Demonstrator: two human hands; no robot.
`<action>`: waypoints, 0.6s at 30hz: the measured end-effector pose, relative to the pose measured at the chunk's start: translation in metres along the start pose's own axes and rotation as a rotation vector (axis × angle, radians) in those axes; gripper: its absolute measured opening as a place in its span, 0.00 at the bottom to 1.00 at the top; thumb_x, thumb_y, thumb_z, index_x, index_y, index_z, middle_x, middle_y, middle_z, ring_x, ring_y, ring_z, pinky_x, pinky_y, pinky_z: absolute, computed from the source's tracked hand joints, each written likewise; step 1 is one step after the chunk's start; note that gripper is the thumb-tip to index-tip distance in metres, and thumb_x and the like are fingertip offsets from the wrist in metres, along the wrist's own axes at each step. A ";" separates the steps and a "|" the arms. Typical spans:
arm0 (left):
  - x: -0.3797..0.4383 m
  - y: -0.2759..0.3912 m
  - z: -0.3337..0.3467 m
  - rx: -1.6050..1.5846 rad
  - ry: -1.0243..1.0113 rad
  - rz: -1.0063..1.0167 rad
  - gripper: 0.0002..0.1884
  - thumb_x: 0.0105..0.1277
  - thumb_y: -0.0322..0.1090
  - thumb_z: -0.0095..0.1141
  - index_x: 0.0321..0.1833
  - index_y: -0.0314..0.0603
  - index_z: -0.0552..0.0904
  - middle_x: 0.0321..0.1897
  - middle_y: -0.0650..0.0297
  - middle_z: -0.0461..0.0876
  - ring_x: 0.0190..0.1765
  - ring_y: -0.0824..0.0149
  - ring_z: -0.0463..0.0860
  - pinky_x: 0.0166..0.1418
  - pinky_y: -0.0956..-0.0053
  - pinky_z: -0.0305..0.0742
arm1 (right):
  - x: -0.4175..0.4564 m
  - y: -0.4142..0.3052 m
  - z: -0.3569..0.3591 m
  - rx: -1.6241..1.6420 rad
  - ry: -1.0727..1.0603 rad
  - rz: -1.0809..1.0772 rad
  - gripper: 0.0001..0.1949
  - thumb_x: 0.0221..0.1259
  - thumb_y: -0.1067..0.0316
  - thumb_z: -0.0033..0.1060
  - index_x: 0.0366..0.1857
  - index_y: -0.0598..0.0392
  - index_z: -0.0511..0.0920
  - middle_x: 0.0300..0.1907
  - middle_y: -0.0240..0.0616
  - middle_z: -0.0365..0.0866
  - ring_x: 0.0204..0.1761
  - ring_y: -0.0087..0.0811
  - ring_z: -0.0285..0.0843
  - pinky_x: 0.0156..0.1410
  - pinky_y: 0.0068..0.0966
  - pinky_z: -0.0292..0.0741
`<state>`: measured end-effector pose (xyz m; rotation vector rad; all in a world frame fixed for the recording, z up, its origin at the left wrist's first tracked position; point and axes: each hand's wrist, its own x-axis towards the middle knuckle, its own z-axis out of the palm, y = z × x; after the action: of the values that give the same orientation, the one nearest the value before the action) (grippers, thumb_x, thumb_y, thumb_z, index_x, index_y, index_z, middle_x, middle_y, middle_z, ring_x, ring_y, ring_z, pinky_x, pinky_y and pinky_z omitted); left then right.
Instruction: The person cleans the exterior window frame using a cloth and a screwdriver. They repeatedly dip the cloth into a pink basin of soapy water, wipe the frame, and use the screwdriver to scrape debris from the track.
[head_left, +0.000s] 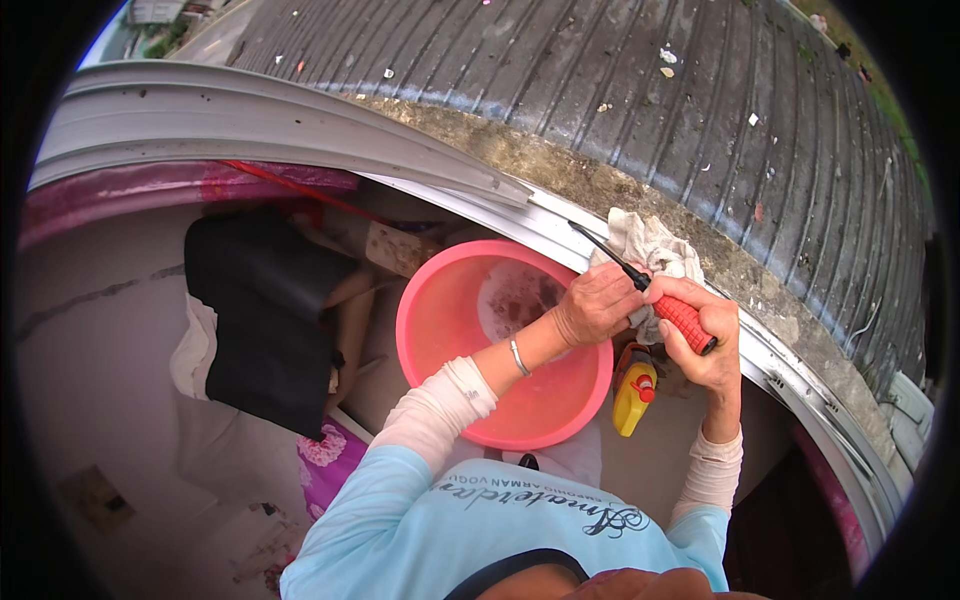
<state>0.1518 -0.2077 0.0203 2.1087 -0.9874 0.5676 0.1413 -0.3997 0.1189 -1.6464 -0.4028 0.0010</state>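
My right hand (705, 330) grips a screwdriver (686, 324) by its red, ribbed handle. Its black shaft points up and to the left over the white window track (559, 229). Close beside it, my left hand (602, 304) has its fingers bent at a crumpled whitish cloth (660, 251), which lies over the track and the concrete ledge; whether the fingers hold the cloth is hard to tell. Beneath my left forearm stands a pink plastic basin (450, 337) with dark specks on its pale bottom. A yellow bottle with a red cap (634, 397) is right of the basin.
Beyond the ledge (517, 146) spreads a dark corrugated roof (600, 75) with scattered litter. A grey-white window frame (262, 120) crosses the upper left. Black sheet material (270, 322) lies over something left of the basin, near a purple flowered cloth (330, 457). Pink curtains hang at both sides.
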 end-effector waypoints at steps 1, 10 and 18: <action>-0.001 -0.001 0.000 -0.007 -0.022 -0.007 0.16 0.47 0.29 0.63 0.42 0.43 0.84 0.49 0.62 0.86 0.51 0.61 0.84 0.59 0.67 0.75 | 0.001 -0.001 0.001 0.001 -0.003 0.020 0.10 0.46 0.84 0.60 0.19 0.65 0.68 0.42 0.52 0.86 0.39 0.41 0.84 0.46 0.30 0.80; -0.003 -0.004 0.001 -0.007 -0.036 -0.016 0.14 0.48 0.30 0.63 0.41 0.42 0.84 0.49 0.63 0.86 0.51 0.61 0.84 0.57 0.66 0.75 | -0.002 -0.001 -0.011 0.026 -0.010 -0.006 0.11 0.47 0.82 0.61 0.18 0.65 0.66 0.41 0.54 0.86 0.36 0.40 0.83 0.44 0.29 0.80; -0.005 -0.001 0.000 0.012 -0.067 -0.036 0.15 0.51 0.29 0.62 0.43 0.41 0.84 0.51 0.61 0.85 0.54 0.60 0.84 0.58 0.66 0.76 | -0.004 -0.003 -0.007 -0.020 -0.025 -0.014 0.12 0.47 0.84 0.63 0.19 0.65 0.66 0.41 0.55 0.86 0.37 0.41 0.84 0.44 0.29 0.80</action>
<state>0.1496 -0.2051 0.0165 2.1639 -0.9832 0.4894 0.1381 -0.4079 0.1221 -1.6649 -0.4351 0.0067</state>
